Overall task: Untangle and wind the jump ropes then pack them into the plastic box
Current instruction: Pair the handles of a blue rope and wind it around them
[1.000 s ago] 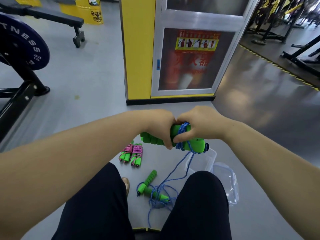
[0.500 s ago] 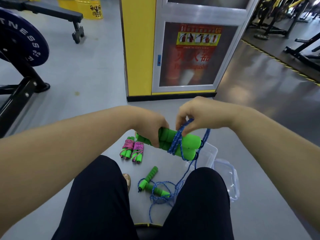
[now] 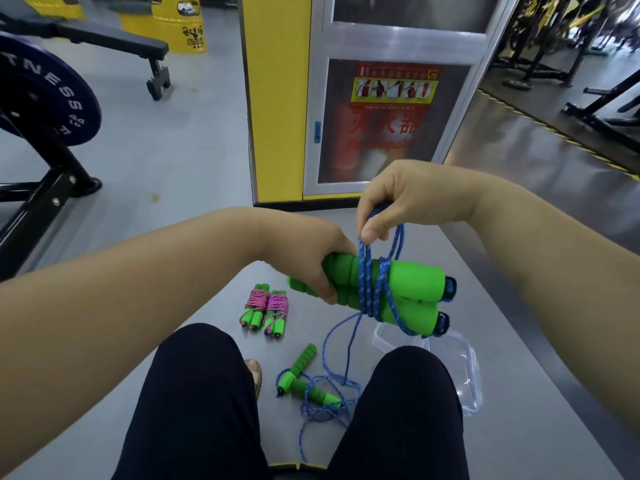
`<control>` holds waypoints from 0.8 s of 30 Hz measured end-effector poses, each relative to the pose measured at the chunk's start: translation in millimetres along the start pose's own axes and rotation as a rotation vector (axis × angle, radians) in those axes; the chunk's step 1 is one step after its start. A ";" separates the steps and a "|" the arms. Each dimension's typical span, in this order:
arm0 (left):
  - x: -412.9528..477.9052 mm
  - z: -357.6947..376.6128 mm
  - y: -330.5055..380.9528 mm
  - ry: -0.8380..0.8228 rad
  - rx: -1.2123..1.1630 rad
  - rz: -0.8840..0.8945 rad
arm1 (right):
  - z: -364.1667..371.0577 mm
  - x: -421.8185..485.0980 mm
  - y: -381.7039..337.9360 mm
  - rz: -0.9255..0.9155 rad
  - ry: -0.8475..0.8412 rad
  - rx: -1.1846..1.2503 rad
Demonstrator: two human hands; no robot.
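My left hand (image 3: 313, 261) grips a pair of green foam handles (image 3: 412, 294) held side by side, with a few turns of blue rope (image 3: 369, 289) wound round them. Just above the handles, my right hand (image 3: 398, 202) pinches a loop of that blue rope. The rope's loose length hangs down to the floor. A second blue jump rope (image 3: 311, 388) lies tangled on the floor between my knees. Two wound pink ropes with green handles (image 3: 265, 310) lie side by side further left. The clear plastic box (image 3: 388, 337) sits on the floor under the held handles, partly hidden.
The box's clear lid (image 3: 465, 372) lies by my right knee. A yellow pillar with a glass-fronted cabinet (image 3: 381, 116) stands ahead. A weight plate on a black rack (image 3: 45, 98) is at left, a bench (image 3: 114, 39) behind it, and black gym frames (image 3: 602, 109) at right.
My right hand has lifted away from the handles, pulling a loop of blue rope upward. More turns of rope lie round the handles, which my left hand has kept gripped.
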State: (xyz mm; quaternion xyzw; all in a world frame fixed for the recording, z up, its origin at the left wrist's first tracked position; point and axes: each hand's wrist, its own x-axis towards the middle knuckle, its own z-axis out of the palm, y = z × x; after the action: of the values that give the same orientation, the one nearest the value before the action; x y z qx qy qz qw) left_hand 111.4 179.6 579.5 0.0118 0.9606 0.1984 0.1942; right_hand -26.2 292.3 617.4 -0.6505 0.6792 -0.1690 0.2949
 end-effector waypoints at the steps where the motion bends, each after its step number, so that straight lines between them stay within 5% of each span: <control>1: -4.0 -1.5 -0.1 0.023 -0.040 0.021 | 0.0 -2.3 6.2 0.005 0.041 0.055; 7: -12.7 -2.1 1.5 0.195 -0.013 0.072 | 28.5 -8.6 60.6 0.169 0.069 0.489; 11: -18.1 -5.5 4.4 0.309 -0.056 0.076 | 61.7 -5.3 113.3 0.428 0.298 0.881; 15: -21.8 -22.2 -1.6 0.366 -0.131 0.040 | 95.1 -2.2 103.9 0.270 0.189 0.888; 17: -19.9 -27.7 -12.1 0.399 -0.171 -0.036 | 117.8 2.6 101.9 0.330 0.139 0.658; 21: -13.9 -14.1 -39.7 0.350 -0.186 -0.197 | 167.5 -1.3 134.2 0.600 -0.242 -0.151; 24: -10.7 9.8 -57.4 0.297 -0.169 -0.288 | 161.5 -6.5 149.7 0.748 -0.030 -0.202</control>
State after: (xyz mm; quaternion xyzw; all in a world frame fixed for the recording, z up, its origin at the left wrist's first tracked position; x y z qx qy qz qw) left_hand 128.2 129.3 553.1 -0.1713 0.9503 0.2482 0.0770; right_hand -43.5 338.1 402.6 -0.3861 0.8784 0.0275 0.2804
